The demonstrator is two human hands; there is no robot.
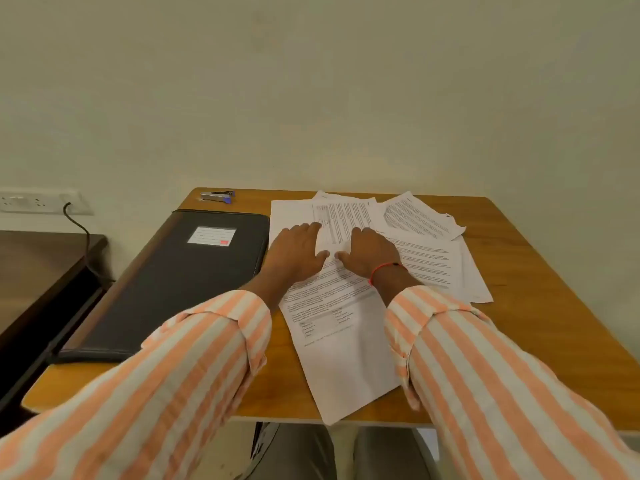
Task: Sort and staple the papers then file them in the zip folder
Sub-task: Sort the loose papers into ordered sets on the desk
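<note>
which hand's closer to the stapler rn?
Left. The left hand rests on the papers, with the stapler beyond it to the left; the right hand lies on the papers farther right.

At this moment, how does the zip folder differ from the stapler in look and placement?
The zip folder is large, black and flat, with a white label; the stapler is small, silver with blue parts. The zip folder takes up the table's left side; the stapler sits behind it at the far edge. Both lie untouched, left of the papers.
</note>
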